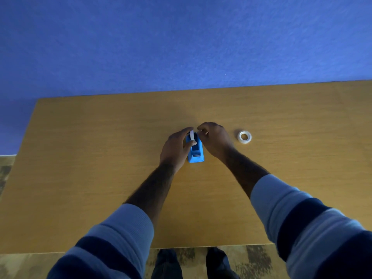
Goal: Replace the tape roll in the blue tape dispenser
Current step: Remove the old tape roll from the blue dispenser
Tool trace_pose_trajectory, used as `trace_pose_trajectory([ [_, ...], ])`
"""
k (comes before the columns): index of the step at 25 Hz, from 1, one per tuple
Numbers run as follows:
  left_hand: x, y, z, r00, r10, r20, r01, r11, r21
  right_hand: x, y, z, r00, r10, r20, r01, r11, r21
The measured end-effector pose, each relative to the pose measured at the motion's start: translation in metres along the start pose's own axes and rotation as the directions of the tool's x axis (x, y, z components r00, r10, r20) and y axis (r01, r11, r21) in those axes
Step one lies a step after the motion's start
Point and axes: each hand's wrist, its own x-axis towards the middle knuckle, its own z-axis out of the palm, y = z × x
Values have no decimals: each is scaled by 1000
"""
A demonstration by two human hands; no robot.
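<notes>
The blue tape dispenser (196, 153) stands in the middle of the wooden table (100, 158), its cutter end toward me. My left hand (176, 149) pinches a white tape roll (192, 135) held on edge at the dispenser's far end, thumb and forefinger around it. My right hand (214, 138) hovers just right of the dispenser with its fingers curled; something small and pale shows at its fingertips, and I cannot tell what it is. A second clear tape roll (244, 136) lies flat on the table to the right, apart from both hands.
The table's far edge meets a blue wall (181, 47). Its left edge (26, 137) drops to patterned carpet. The near edge is just above my shoes (217, 260).
</notes>
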Motion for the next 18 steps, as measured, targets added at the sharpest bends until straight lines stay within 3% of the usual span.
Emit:
trace_pose_trajectory([
  [4,5,3,-2,1000,-13,-2,12,994,-113,6,-14,-6,988,139,69,-154,940,306],
  [9,14,9,-10,1000,-29,6,30,952,-304,13,-20,-14,960,221,173,-279,809,517],
  [13,22,13,-21,998,21,63,2,939,-344,15,-21,-19,960,215,178,-279,774,569],
  [18,34,10,-27,988,82,130,-46,964,-261,19,-24,-22,958,239,159,-287,804,520],
])
